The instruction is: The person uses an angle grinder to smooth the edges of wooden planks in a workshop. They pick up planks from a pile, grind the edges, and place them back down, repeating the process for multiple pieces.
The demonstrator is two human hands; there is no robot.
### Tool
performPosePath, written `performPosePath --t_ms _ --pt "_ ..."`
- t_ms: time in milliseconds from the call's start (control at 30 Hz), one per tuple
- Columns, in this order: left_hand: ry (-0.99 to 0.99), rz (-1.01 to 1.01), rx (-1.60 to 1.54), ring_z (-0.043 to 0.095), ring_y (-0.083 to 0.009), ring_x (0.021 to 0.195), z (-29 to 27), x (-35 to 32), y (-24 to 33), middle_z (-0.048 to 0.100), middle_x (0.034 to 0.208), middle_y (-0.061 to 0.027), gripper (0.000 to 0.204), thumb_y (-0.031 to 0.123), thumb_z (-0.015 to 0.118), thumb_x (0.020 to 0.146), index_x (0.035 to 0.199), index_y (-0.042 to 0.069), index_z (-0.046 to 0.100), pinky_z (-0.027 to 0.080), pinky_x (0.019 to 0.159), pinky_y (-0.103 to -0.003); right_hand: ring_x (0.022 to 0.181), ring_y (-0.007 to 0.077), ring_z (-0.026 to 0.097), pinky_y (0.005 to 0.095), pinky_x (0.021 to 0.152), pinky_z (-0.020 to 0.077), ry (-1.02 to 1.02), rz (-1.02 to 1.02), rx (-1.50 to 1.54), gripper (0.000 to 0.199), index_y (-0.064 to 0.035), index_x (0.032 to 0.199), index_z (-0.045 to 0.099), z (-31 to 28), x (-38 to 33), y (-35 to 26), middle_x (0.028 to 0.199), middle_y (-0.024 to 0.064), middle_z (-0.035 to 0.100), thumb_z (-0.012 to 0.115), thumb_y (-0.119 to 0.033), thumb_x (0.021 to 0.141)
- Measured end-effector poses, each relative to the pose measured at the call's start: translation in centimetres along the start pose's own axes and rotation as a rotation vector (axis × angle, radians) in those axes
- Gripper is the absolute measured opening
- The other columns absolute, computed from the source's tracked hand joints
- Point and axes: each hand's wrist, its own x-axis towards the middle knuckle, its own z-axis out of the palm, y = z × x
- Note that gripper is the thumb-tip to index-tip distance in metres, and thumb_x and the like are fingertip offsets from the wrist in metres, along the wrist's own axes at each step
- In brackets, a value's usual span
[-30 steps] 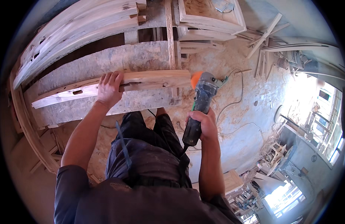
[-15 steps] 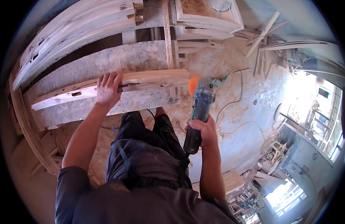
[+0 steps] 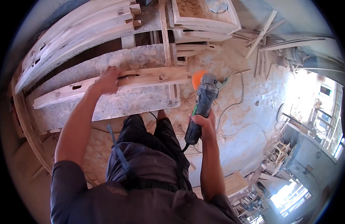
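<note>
A long pale wooden rail (image 3: 150,77) with a slot, a dark crack and a knot lies across a dusty workbench (image 3: 142,99). My left hand (image 3: 107,80) grips it near its middle, fingers curled over the far edge and slightly blurred. In my right hand (image 3: 205,125) is a dark angle grinder (image 3: 204,98), held by its body with the head pointing away from me. Its orange disc (image 3: 198,78) stands a little apart from the rail's right end. The grinder's cord hangs from the handle end toward my waist.
Shaped wooden boards (image 3: 79,33) lie stacked beyond the bench on the left. A narrow strip (image 3: 165,37) crosses the bench top. Wooden frames (image 3: 206,24) stand at the far right of it. Cables (image 3: 232,106) trail over the sawdust-covered floor, and scrap wood (image 3: 280,155) is piled at right.
The grinder has moved slightly right and away from the rail's end. My left hand has shifted its hold, and the rail has turned a little, showing more of its knotted face.
</note>
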Motion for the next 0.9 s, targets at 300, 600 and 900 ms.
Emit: performPosePath --t_ms 300,600,900 --pt "-0.148 -0.062 -0.041 0.046 -0.0404 0.134 -1.0 1.1 -0.3 0.054 0.134 -0.0181 0.087 0.005 0.089 0.054 0.135 0.002 0.055 0.042 0.114 -0.048 0.07 0.0208 0.068 0.0359 0.068 0.0568 -0.074 -0.016 -0.126 0.054 -0.0009 0.119 0.056 -1.1 3.2 0.1 0.085 0.009 0.066 0.078 -0.007 0.07" --pt "-0.111 -0.076 -0.039 0.045 -0.0406 0.136 -1.2 0.7 0.5 0.055 0.134 -0.0179 0.087 0.003 0.087 0.055 0.135 0.003 0.056 0.04 0.117 -0.048 0.073 0.0197 0.068 0.0352 0.071 0.0571 -0.131 -0.002 -0.21 0.059 -0.0003 0.121 0.057 -2.3 4.4 -0.9 0.088 0.0086 0.068 0.079 -0.007 0.067" --pt "-0.137 -0.119 -0.033 0.045 -0.0405 0.134 -1.0 0.9 0.7 0.054 0.133 -0.0174 0.086 0.001 0.086 0.054 0.135 0.004 0.056 0.038 0.117 -0.05 0.073 0.0207 0.068 0.0362 0.07 0.0574 -0.179 -0.03 -0.298 0.061 -0.0001 0.121 0.057 -2.8 5.5 -1.6 0.089 0.0102 0.068 0.078 -0.011 0.065"
